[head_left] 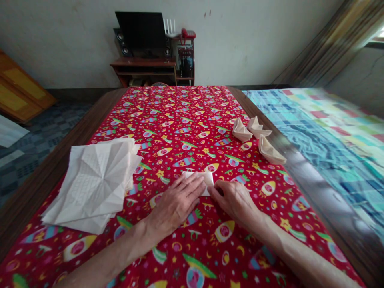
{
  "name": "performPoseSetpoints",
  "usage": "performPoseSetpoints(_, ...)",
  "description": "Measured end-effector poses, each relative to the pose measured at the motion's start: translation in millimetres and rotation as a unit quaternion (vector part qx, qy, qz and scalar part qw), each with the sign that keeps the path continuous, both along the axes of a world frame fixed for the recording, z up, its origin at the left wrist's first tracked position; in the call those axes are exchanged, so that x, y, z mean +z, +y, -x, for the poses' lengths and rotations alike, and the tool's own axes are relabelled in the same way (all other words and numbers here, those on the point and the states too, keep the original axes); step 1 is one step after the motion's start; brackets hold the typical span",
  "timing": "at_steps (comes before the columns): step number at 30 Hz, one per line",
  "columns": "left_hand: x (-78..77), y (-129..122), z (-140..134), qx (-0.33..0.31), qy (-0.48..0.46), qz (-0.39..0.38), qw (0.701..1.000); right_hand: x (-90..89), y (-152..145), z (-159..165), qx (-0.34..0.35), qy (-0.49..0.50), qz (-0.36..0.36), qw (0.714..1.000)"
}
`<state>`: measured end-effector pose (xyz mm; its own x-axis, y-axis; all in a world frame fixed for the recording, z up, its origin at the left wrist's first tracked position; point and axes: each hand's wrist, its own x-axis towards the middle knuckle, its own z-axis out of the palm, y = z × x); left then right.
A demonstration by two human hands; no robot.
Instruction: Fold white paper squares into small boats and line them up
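1. I have the small folded white paper lying flat on the table, about midway between its left and right edges and well away from the far edge.
2. My left hand rests palm down over the paper's left part, its fingers stretched out, close together, pressing from above without gripping.
3. My right hand is at the paper's right edge, fingers curled in with the thumb near the forefinger; from here I can't tell whether they pinch it.
4. Under both hands I see a red cloth printed with rockets and stars, leaving the table's brown left and right edges bare.
5. Toward the left edge I have a loose stack of creased white sheets, its top one marked with folds radiating from the middle.
6. By the right edge three folded paper shapes sit grouped close together.
7. Beyond the far edge I make out a dark monitor and a red telephone.
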<state>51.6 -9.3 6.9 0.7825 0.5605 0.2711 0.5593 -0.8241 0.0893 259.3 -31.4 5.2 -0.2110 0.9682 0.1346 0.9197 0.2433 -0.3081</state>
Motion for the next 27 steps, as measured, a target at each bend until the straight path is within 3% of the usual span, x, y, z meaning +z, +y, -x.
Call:
performPoseSetpoints(4, 0.9, -7.7, -3.1, 0.001, 0.038, 0.059, 0.998, -2.7, 0.7, 0.9, 0.002, -0.003, -0.03, 1.0)
performPoseSetpoints(10, 1.8, -10.5, -2.3, 0.007, 0.047, 0.072, 0.996, 1.9, 1.5, -2.1, -0.007, -0.009, -0.099, 0.995)
performPoseSetpoints(12, 1.4, -10.9, -2.5, 0.012, 0.044, 0.073, 0.996, 4.2, -5.1, -4.3, 0.028, 0.007, -0.148, 0.989)
performPoseSetpoints(15, 0.0, -11.7, -3.0, 0.016, 0.04, 0.075, 0.996, 4.2, -20.9, -4.3, 0.163, 0.017, -0.171, 0.972)
performPoseSetpoints(17, -1.5, -12.3, -3.1, 0.02, 0.034, 0.068, 0.997, 1.3, -30.3, -2.3, 0.22, -0.026, -0.142, 0.965)
performPoseSetpoints(21, -3.9, -14.2, -0.7, 0.026, 0.029, 0.049, 0.998, -5.3, -36.0, -1.4, 0.232, -0.064, -0.067, 0.968)
performPoseSetpoints(27, -2.3, -17.2, 10.2, 0.037, 0.063, 0.03, 0.997, -6.3, -28.6, -8.3, 0.252, -0.052, -0.018, 0.966)
